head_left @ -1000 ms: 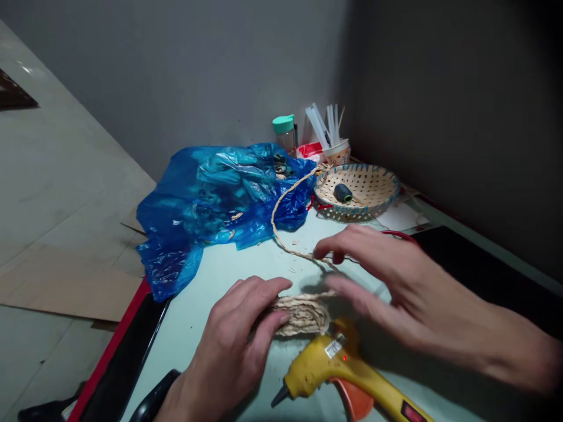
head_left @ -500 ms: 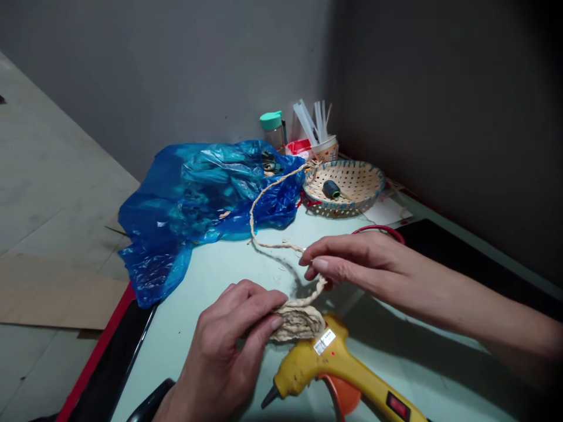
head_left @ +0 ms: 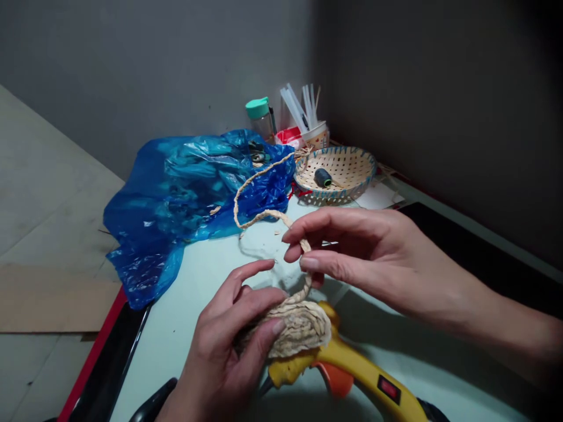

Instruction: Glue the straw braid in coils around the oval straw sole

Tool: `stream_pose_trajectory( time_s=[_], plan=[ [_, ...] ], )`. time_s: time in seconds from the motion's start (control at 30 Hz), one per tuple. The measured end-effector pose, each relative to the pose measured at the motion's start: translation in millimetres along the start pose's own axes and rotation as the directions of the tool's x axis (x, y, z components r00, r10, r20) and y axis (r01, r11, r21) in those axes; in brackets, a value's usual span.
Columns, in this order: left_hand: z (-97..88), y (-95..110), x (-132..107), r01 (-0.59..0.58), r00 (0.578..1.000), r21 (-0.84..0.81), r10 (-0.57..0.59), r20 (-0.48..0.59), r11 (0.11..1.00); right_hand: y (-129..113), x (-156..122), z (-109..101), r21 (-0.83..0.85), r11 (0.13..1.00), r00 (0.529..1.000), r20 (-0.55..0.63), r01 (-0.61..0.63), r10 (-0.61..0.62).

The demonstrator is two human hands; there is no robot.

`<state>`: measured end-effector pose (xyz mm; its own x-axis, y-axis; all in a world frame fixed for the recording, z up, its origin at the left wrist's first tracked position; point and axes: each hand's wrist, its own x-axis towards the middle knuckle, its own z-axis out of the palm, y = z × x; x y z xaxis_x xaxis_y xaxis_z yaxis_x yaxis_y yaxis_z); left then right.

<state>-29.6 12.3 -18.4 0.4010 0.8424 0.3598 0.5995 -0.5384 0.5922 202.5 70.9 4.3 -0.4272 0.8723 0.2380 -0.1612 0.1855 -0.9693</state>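
My left hand (head_left: pixel 229 340) grips a flat coil of braided straw (head_left: pixel 297 328), held tilted just above the table. From the coil a loose braided straw cord (head_left: pixel 253 199) runs up and loops back toward the blue bag. My right hand (head_left: pixel 373 258) pinches that cord between thumb and fingers a little above the coil. A yellow glue gun (head_left: pixel 356 375) lies on the table right under the coil, its nozzle pointing left.
A crumpled blue plastic bag (head_left: pixel 185 193) lies at the back left. A woven basket (head_left: pixel 352 176) holds a dark thread spool (head_left: pixel 322 177). Behind stand a cup of glue sticks (head_left: pixel 310 126) and a green-capped jar (head_left: pixel 260 117). Walls close the back and right.
My left hand has lifted and tilted the coil off the table. My right hand closed on the cord and drew it up nearer the coil. The view shifted, so everything sits lower-left.
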Motion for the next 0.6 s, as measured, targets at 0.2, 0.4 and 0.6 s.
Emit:
stream_pose_trajectory(
  time_s=[0.2,0.4,0.6],
  plan=[
    [8.6,1,-3,0.005,1.0,-0.038,-0.006,-0.016,0.999,2,-1,5,-0.041,0.999,1.0,0.005,0.013,-0.013],
    [13.6,7,-5,0.041,0.992,-0.094,-0.052,-0.118,0.995,1,-1,8,0.025,0.999,0.998,0.04,-0.048,0.047],
    [13.5,12,-4,0.246,0.966,-0.292,-0.259,-0.007,0.924,9,-1,11,0.194,0.963,0.981,0.091,-0.186,0.171]
  ],
)
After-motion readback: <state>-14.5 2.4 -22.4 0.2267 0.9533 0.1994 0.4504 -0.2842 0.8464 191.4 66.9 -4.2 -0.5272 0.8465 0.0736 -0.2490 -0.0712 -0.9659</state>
